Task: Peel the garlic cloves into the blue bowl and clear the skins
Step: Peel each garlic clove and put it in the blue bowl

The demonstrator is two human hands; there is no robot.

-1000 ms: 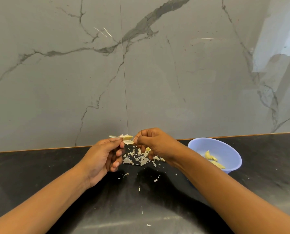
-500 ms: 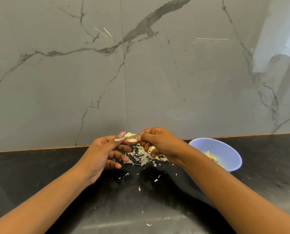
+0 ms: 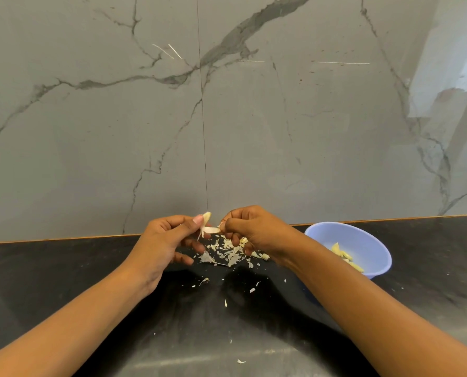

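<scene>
We find the garlic clove (image 3: 206, 215) raised above the bench, pinched at the tip of the left hand (image 3: 164, 240) between thumb and forefinger. That grip is clenched on it, with the other fingers loosely spread beneath. A pale strip of skin (image 3: 212, 229) curls off the clove toward 4 o'clock and ends at the right hand (image 3: 254, 229), whose grip is nipped onto it at the fingertips.

A second ago the clove lay flatter between the two hands, with its skin close about it. Now it stands more on end and the strip has come away from its side. We judge that the peel of this clove is under way but not finished. We cannot tell whether skin remains on its far side.

At 6 o'clock from the clove a heap of skins (image 3: 228, 254) lies on the dark bench (image 3: 63, 281), with stray flakes scattered farther toward 6. Between 3 and 4 o'clock from the hands, just beside the right forearm, stands the blue bowl (image 3: 373, 248), holding a few peeled cloves (image 3: 345, 257). At 12 o'clock, behind it all, rises the grey veined wall (image 3: 254, 118).

We take it that the bared clove goes to the bowl next, and that clearing the skins is still to do.
</scene>
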